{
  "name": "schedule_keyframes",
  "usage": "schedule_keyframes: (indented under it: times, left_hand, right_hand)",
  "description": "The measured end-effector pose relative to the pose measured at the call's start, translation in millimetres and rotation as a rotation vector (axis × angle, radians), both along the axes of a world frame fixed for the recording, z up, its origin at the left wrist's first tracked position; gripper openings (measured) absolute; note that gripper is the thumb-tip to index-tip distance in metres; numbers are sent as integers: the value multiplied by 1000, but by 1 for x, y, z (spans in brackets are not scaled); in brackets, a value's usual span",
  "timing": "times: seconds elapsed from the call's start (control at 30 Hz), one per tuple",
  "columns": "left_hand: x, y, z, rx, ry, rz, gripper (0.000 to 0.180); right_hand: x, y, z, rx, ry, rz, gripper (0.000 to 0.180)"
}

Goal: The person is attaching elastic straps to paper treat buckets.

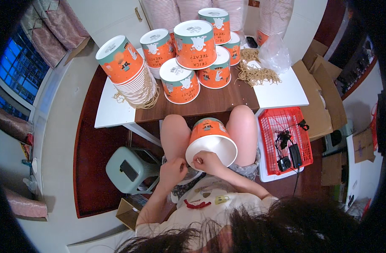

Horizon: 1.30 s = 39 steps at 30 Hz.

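An orange and green paper bucket point(207, 127) with cartoon pictures lies tilted between my knees, its white open mouth toward me. My right hand point(206, 162) is closed in a pinch in front of the bucket's mouth, near the rim. Just left of the rim, my left hand point(173, 172) is also closed, with its fingers curled. Whatever either hand pinches is too small or hidden to make out. On the table point(243, 95) stand several upturned buckets of the same kind, one point(194, 44) resting across others. A bundle of tan cords point(259, 71) lies to their right.
More cords point(150, 90) drape a bucket stack point(129, 89) at the table's left. Tall stacks point(162, 17) rise behind. A red plastic basket point(308, 147) holds black electronics on the right. A pale green stool point(117, 168) bearing a phone point(129, 170) stands left; cardboard boxes point(313, 105) stand right.
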<state>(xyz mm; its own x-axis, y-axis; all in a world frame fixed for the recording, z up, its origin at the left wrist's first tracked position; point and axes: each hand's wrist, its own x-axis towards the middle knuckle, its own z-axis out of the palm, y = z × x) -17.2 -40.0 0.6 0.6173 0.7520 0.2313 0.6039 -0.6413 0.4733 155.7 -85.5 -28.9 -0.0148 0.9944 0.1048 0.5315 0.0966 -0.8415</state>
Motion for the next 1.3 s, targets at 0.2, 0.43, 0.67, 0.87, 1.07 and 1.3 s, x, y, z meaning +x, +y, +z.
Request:
schedule_keyframes:
  times: [0.2,0.43,0.67,0.87,1.07,1.3]
  left_hand:
    - [1,0,-1,18,30,-5,8]
    - [1,0,0,-1,56,-20,8]
    - [1,0,0,-15,73,-25,9]
    - [-1,3,-11,-22,51,-36,9]
    - [0,5,-19,-122,20,-64,15]
    - [3,2,-14,-209,25,-59,18]
  right_hand:
    - [0,-1,-1,11,23,-8,12]
    - [-2,-5,-4,2,28,-12,12]
    - [-2,-5,-3,-10,6,-8,12]
    - [-1,-2,-1,23,16,3,10]
    - [0,-1,1,38,-18,24,11]
    - [0,2,1,67,-70,65,12]
